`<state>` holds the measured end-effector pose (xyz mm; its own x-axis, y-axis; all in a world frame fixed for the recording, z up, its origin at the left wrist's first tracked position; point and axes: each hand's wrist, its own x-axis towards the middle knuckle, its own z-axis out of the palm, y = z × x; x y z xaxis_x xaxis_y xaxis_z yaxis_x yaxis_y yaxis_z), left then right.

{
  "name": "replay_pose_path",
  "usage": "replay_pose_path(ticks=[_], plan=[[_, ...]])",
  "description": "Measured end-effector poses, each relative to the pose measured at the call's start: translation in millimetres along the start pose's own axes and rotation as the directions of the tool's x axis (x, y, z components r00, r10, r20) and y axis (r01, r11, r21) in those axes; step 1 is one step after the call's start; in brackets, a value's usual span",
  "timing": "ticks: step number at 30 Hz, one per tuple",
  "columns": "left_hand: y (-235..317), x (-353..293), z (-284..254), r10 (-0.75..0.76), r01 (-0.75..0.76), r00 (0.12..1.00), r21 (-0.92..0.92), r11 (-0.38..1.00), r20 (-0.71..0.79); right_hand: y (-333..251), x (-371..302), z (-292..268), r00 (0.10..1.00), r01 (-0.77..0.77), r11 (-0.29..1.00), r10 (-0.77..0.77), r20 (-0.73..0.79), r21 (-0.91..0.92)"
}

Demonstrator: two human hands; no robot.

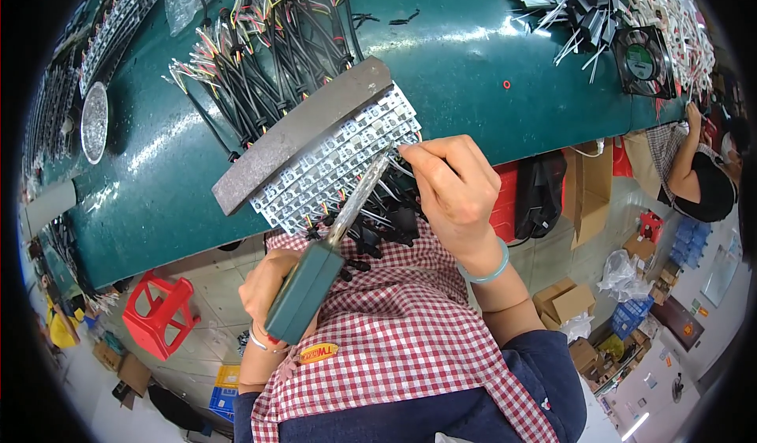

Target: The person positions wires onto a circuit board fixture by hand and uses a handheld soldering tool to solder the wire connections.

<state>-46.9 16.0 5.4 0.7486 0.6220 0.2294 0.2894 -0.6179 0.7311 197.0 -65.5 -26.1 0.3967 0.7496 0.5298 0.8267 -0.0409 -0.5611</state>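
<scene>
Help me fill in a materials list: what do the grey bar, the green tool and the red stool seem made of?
Grey bar: probably metal, dull, judging by its mottled, scuffed face.
Green tool: body likely moulded plastic, smooth with clean edges; its silvery, shiny barrel looks metal.
Red stool: apparently moulded plastic, from its even colour, slight sheen and cut-outs.
</scene>
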Motion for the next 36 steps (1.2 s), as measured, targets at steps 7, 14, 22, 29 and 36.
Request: replay_pose_path(ticks=[7,14,22,29,36], plan=[[2.8,-5.7,-5.8,-0.101,0.099,0.993,-0.038,0.994,-0.061,2.8,-1.1,2.1,0.999,0.029,0.999,-0.030,-0.017,-0.025],[0.4,-8.4,-6.2,-0.081,0.079,0.995,-0.032,0.996,-0.050,-10.1,1.0,-1.1,0.996,-0.080,0.997,0.080,0.026,0.002],[-0.7,-4.4,-3.5,-0.035,0.034,0.999,-0.039,0.999,-0.040,-17.2,-3.7,8.4,0.976,-0.210,0.978,0.209,0.052,0.005],[-4.0,-10.9,-0.5,-0.137,0.135,0.990,-0.092,0.987,-0.022,-16.8,-4.3,9.8,0.966,-0.255,0.967,0.254,0.051,0.019],[-3.5,-4.7,-0.2,-0.115,0.114,0.993,-0.089,0.990,-0.005,-17.0,-3.5,10.6,0.964,-0.263,0.964,0.262,0.042,0.022]])
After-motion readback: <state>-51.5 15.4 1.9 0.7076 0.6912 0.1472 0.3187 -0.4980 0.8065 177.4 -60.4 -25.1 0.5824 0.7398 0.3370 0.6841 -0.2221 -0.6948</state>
